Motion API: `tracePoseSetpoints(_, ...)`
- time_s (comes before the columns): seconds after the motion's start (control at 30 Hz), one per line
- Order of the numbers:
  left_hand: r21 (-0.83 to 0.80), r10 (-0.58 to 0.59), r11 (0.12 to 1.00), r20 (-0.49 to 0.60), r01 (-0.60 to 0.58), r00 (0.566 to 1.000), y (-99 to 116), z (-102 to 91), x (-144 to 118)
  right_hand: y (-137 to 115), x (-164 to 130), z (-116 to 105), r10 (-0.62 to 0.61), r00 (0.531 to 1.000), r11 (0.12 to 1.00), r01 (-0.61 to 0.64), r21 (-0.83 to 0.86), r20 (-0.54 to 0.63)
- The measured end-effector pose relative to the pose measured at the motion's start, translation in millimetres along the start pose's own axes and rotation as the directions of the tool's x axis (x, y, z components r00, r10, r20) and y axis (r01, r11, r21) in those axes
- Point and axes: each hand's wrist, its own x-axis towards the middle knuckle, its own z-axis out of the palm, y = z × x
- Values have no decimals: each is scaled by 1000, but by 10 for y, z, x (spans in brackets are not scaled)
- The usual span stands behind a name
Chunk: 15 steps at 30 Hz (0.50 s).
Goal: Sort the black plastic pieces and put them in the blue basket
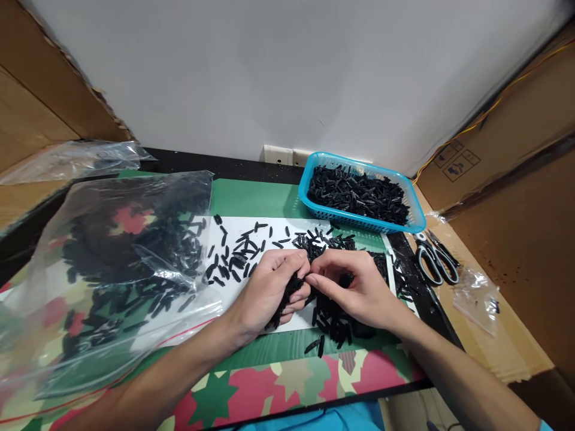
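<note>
Over the white sheet (269, 224) on the worktop, my left hand (269, 290) cups a bundle of small black plastic pieces (287, 296). My right hand (354, 290) pinches one piece at the bundle's top, fingertips pressed together. Loose pieces lie scattered between the clear plastic bag (112, 263) and the blue basket (417, 218), within easy reach.

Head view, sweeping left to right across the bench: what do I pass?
Clear plastic bag of black parts → left hand holding a bunch of black parts → right hand pinching at them → blue basket → scissors → small clear bag.
</note>
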Motion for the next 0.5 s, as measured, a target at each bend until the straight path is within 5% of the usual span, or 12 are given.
tracePoseSetpoints(0.27, -28, -38, 999, 6, 38, 999, 74, 11, -22, 48, 2, -37, 47, 993, 954, -11, 298, -113)
tracePoseSetpoints(0.5, -12, -21, 1000, 130, 22, 991, 77, 27, -54, 60, 12, -21, 66, 984, 958, -16, 286, -168)
